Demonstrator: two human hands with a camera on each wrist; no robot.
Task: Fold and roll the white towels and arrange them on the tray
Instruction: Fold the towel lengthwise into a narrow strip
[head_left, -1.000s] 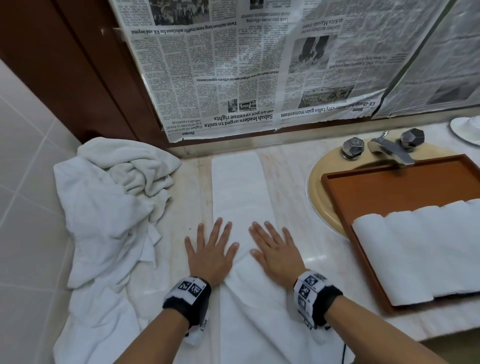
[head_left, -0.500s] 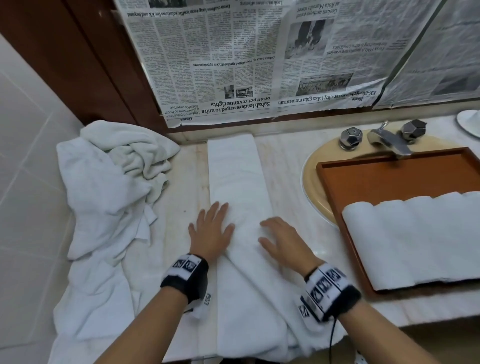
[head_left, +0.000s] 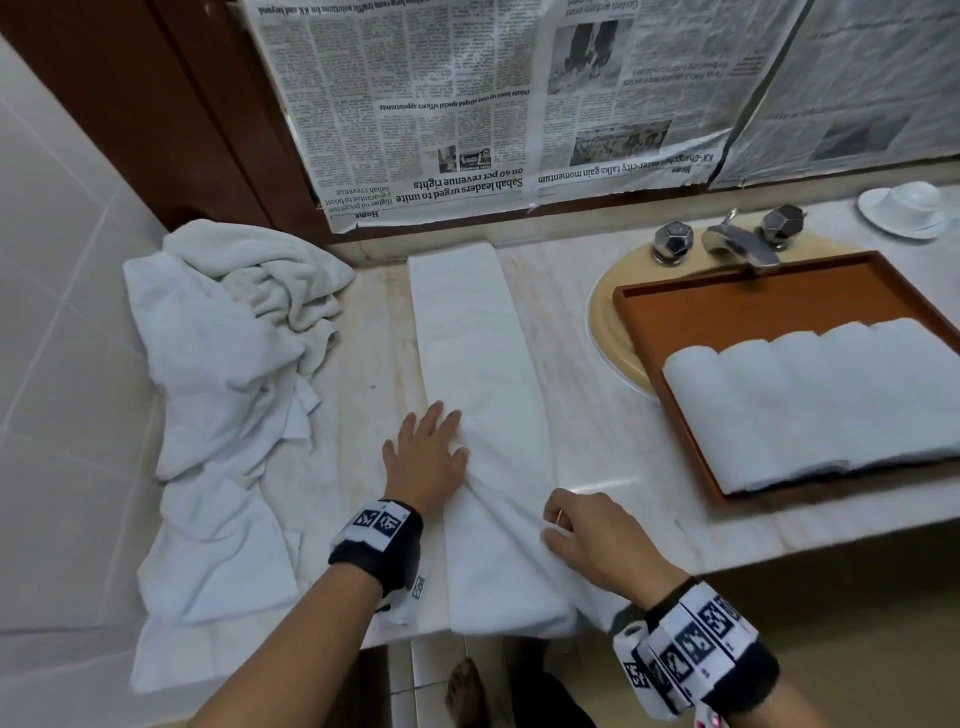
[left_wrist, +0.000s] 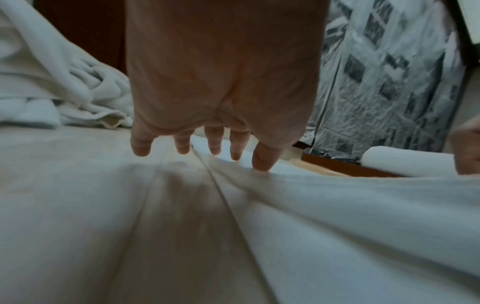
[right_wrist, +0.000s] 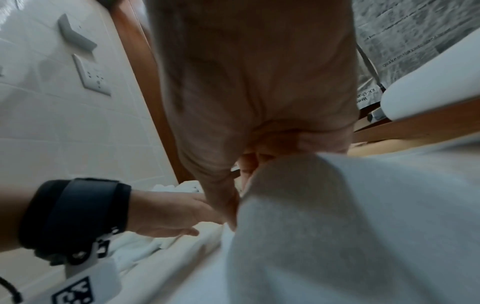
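The towel (head_left: 483, 395) lies as a long folded strip on the worktop (head_left: 613, 431), its near end hanging over the edge. The left hand (head_left: 426, 457) rests flat, fingers straight, on the strip's left edge. The right hand (head_left: 597, 540) has its grip pinched round the loose right flap near the front. Rolls (head_left: 821, 400) already sit in the tray (head_left: 769, 301) to the right. Likely risk: pulling the flap across while the left hand presses only one edge could skew the strip, giving an uneven roll; the overhang might drag it off
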